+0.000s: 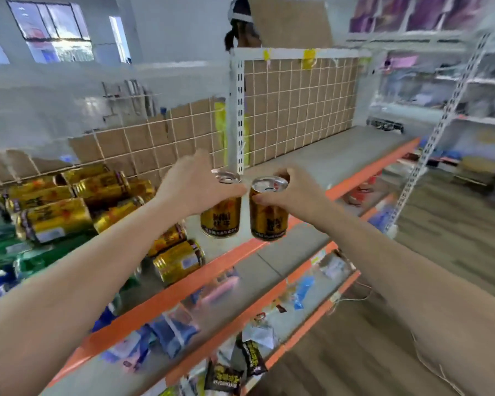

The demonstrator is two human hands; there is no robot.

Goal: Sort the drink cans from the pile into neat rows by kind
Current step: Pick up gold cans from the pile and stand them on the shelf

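Two slick, stiff gold cans [220,221] right of the pile [69,201], left hand [195,190] and right hand [293,192] each gripping one up top; likely full.

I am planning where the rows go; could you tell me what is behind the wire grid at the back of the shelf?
Brown cardboard sheets stand right behind the wire grid, one rising above its top rail. Whatever lies beyond the cardboard is covered.

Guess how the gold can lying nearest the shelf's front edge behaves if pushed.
The gold can lies on its side, so it would probably roll; close to the orange shelf edge, it might drop off. Its glossy metal likely feels slippery. Weight cannot be told.
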